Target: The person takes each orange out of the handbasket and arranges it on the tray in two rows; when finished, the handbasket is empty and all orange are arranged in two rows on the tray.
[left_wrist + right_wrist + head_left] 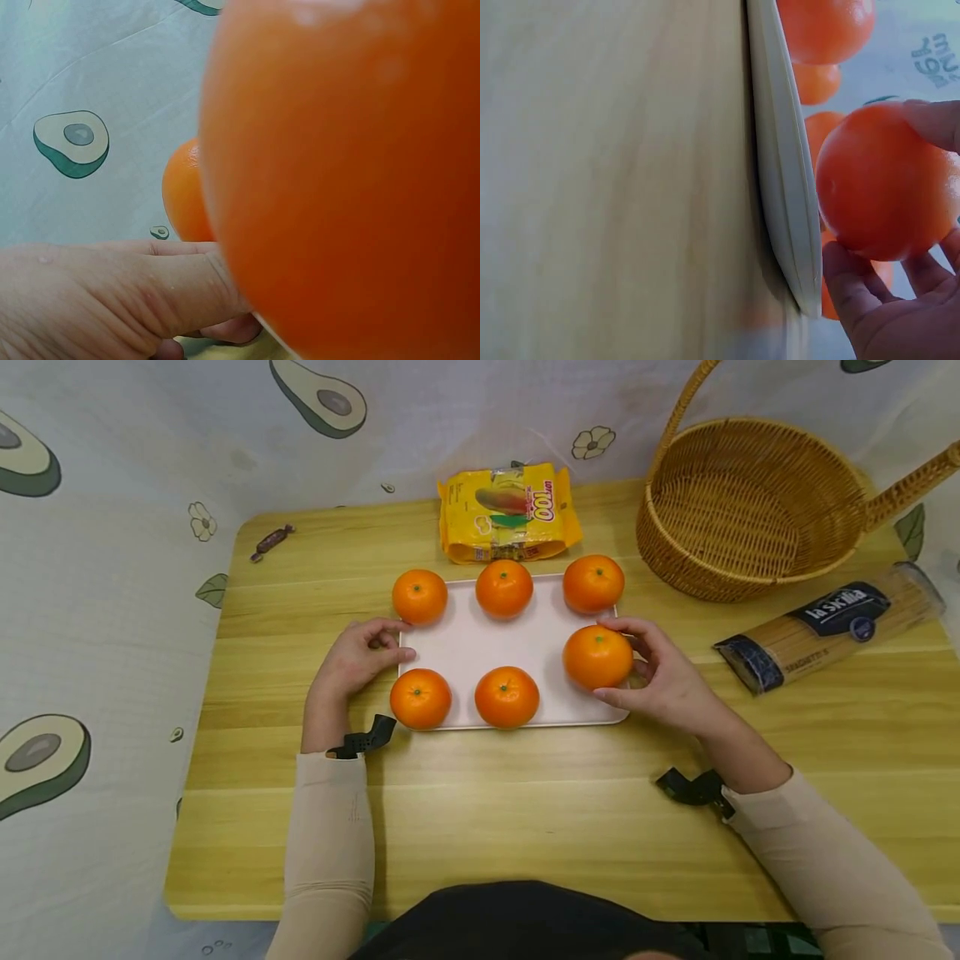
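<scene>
A pale pink rectangular tray (480, 645) lies on the table with several mandarins on it, in a back and a front row. At the tray's left edge my left hand (354, 662) pinches the rim between thumb and fingers, between the back left mandarin (419, 597) and the front left mandarin (421, 699). My right hand (670, 683) grips another mandarin (597, 657) over the tray's right side, just in front of the back right one (593, 583). From the right wrist, thumb and fingers wrap that mandarin (885, 184) beside the tray rim (791, 180).
Behind the tray lies a yellow snack bag (510, 514). A wicker basket (750, 502) with a tall handle stands at the back right, a spaghetti pack (832, 627) in front of it. One wrapped candy (272, 542) lies at the back left of the wooden table (480, 827).
</scene>
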### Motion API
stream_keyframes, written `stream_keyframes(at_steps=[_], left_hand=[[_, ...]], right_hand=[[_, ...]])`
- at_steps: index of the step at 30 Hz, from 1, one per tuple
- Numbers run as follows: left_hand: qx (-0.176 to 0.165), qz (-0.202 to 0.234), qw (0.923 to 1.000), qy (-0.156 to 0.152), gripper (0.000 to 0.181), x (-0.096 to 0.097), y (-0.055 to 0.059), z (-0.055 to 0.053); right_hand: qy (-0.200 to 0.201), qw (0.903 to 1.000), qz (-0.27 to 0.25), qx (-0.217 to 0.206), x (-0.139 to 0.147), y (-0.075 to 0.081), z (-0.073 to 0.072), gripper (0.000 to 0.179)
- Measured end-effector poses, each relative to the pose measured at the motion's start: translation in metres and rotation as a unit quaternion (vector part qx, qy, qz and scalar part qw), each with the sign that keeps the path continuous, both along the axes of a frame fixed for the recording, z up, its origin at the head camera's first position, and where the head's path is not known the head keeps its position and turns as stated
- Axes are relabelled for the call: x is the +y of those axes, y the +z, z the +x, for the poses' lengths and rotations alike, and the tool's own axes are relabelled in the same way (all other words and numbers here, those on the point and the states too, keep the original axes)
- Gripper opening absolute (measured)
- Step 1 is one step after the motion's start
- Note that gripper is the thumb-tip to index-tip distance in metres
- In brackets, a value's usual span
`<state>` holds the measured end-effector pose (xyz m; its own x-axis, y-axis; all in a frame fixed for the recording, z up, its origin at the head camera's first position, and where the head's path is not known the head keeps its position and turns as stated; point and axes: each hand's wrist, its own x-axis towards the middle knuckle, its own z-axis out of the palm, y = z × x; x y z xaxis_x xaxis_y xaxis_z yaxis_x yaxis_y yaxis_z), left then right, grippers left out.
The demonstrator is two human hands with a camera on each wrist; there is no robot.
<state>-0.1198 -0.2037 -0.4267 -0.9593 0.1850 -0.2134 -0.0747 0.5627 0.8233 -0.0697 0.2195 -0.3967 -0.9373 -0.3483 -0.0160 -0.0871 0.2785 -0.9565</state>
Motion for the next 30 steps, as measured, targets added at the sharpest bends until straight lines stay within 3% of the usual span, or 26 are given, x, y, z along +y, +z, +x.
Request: stream_keyframes(at_steps=[7, 15, 23, 30], left_hand=[[0.003, 0.006, 1.0000, 0.004, 0.042, 0.000, 0.000, 0.000], [0.001, 0.005, 1.0000, 0.005, 0.042, 0.001, 0.001, 0.000], [0.004, 0.003, 1.0000, -0.001, 0.042, 0.000, 0.000, 0.000], [0.007, 0.000, 1.0000, 0.000, 0.042, -0.001, -0.001, 0.000]], right_hand=[[0.009, 0.9972, 0.072, -0.018, 0.002, 0.003, 0.002, 0.091], [0.043, 0.9889, 0.142, 0.010, 0.006, 0.009, 0.005, 0.085], [0.062, 0.9858, 0.155, -0.018, 0.009, 0.009, 0.008, 0.084], [0.080, 0.9815, 0.174, 0.012, 0.010, 0.008, 0.011, 0.087]])
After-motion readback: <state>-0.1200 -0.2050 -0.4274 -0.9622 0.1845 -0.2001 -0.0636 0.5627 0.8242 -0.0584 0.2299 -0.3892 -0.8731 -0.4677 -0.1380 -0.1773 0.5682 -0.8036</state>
